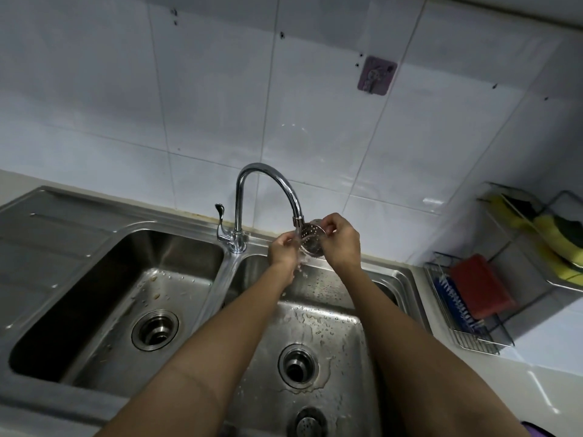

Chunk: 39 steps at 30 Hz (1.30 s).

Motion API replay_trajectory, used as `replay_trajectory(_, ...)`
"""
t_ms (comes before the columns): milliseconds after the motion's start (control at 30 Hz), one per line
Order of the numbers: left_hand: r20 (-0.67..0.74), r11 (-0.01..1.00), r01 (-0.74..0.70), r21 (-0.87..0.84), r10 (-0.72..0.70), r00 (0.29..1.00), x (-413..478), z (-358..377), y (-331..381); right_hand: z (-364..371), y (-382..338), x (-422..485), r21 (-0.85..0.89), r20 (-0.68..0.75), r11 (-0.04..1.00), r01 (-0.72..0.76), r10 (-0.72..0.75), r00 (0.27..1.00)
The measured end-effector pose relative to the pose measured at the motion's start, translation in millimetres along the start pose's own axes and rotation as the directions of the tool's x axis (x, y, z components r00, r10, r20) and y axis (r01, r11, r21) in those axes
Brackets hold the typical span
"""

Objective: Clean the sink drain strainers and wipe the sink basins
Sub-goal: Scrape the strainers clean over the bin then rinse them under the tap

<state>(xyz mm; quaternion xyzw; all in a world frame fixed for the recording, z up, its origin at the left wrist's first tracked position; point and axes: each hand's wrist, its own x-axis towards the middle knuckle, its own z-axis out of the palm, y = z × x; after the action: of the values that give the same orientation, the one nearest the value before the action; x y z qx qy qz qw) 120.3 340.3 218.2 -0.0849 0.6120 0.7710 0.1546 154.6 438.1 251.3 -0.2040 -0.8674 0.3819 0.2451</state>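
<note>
No text, brand, number or sign readable. Purple adhesive hook pad (376, 75) on the wall tile (220, 89) has a small printed figure, too blurred to tell any lettering.

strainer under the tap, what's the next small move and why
Probably rotate the strainer a little between the left hand and right hand, so the faucet stream reaches its other holes; water is running off near its left edge.
</note>
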Motion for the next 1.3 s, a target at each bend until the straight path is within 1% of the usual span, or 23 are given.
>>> replay_trajectory(67, 0.026, 0.979, -0.099, 0.177, 0.096, 0.995, 5, 4, 3, -7, 8, 0, -0.032, 0.040, 0.999, 0.034, -0.033, 0.999)
replay_trajectory(133, 0.124, 0.909, -0.227, 0.351, 0.195, 0.973, 6, 2, 2, -13, 13, -3, -0.050, 0.085, 0.996, 0.067, -0.063, 0.994)
replay_trajectory(233, 0.284, 0.713, -0.420, 0.561, 0.311, 0.907, -2, -14, -7, -13, 16, -13, -0.094, 0.170, 0.985, 0.146, -0.128, 0.977)
replay_trajectory(267, 0.311, 0.642, -0.454, 0.618, 0.330, 0.891, -5, -22, -12, -9, 15, -17, -0.110, 0.203, 0.977, 0.181, -0.157, 0.967)
replay_trajectory(300, 0.322, 0.583, -0.481, 0.655, 0.360, 0.876, -7, -30, -17, -5, 12, -20, -0.122, 0.235, 0.968, 0.221, -0.189, 0.954)
replay_trajectory(333, 0.316, 0.558, -0.489, 0.670, 0.382, 0.869, -6, -38, -23, 1, 9, -23, -0.133, 0.265, 0.958, 0.253, -0.211, 0.941)
replay_trajectory(467, 0.263, 0.571, -0.483, 0.664, 0.427, 0.865, -3, -61, -27, 21, -2, -31, -0.120, 0.309, 0.939, 0.323, -0.274, 0.911)
replay_trajectory(567, 0.266, 0.518, -0.491, 0.700, 0.450, 0.853, -4, -70, -25, 24, -2, -35, -0.090, 0.302, 0.946, 0.310, -0.271, 0.914)
replay_trajectory(633, 0.314, 0.545, -0.493, 0.678, 0.391, 0.865, -7, -75, -33, 21, 4, -39, -0.089, 0.294, 0.958, 0.271, -0.235, 0.927)
replay_trajectory(667, 0.351, 0.580, -0.483, 0.656, 0.332, 0.876, -11, -75, -41, 18, 9, -42, -0.086, 0.294, 0.973, 0.216, -0.182, 0.938)
replay_trajectory(733, 0.425, 0.656, -0.431, 0.620, 0.181, 0.887, -21, -75, -60, 11, 27, -49, -0.093, 0.312, 0.995, 0.046, -0.015, 0.950)
replay_trajectory(767, 0.450, 0.686, -0.377, 0.622, 0.082, 0.889, -26, -73, -73, 9, 41, -53, -0.132, 0.324, 0.991, -0.034, 0.075, 0.943)
replay_trajectory(800, 0.451, 0.691, -0.303, 0.657, -0.037, 0.892, -31, -71, -85, 6, 58, -58, -0.199, 0.326, 0.975, -0.096, 0.159, 0.932)
replay_trajectory(833, 0.431, 0.664, -0.226, 0.713, -0.160, 0.888, -35, -68, -98, 4, 78, -63, -0.256, 0.327, 0.954, -0.156, 0.237, 0.915)
replay_trajectory(867, 0.400, 0.592, -0.180, 0.786, -0.264, 0.878, -40, -67, -114, 1, 97, -72, -0.307, 0.322, 0.927, -0.214, 0.313, 0.893)
replay_trajectory(900, 0.381, 0.495, -0.182, 0.850, -0.338, 0.861, -42, -67, -129, -2, 115, -82, -0.349, 0.318, 0.899, -0.266, 0.381, 0.868)
replay_trajectory(933, 0.384, 0.397, -0.222, 0.891, -0.394, 0.835, -47, -66, -144, -6, 135, -93, -0.389, 0.309, 0.866, -0.314, 0.444, 0.841)
replay_trajectory(967, 0.406, 0.323, -0.282, 0.904, -0.433, 0.805, -49, -65, -158, -10, 154, -105, -0.429, 0.298, 0.831, -0.355, 0.501, 0.812)
replay_trajectory(1000, 0.428, 0.273, -0.334, 0.902, -0.472, 0.770, -52, -64, -172, -13, 173, -117, -0.465, 0.287, 0.794, -0.391, 0.553, 0.782)
replay_trajectory(1067, 0.447, 0.223, -0.391, 0.893, -0.543, 0.711, -55, -63, -196, -18, 206, -140, -0.533, 0.282, 0.731, -0.426, 0.628, 0.726)
replay_trajectory(1167, 0.448, 0.170, -0.445, 0.879, -0.614, 0.650, -52, -59, -230, -21, 246, -166, -0.611, 0.334, 0.673, -0.417, 0.697, 0.635)
replay_trajectory(1200, 0.424, 0.138, -0.451, 0.882, -0.650, 0.630, -52, -57, -240, -21, 256, -173, -0.625, 0.356, 0.663, -0.412, 0.712, 0.605)
replay_trajectory(1300, 0.357, 0.056, -0.462, 0.885, -0.719, 0.596, -50, -56, -264, -18, 275, -189, -0.657, 0.410, 0.652, -0.378, 0.730, 0.547)
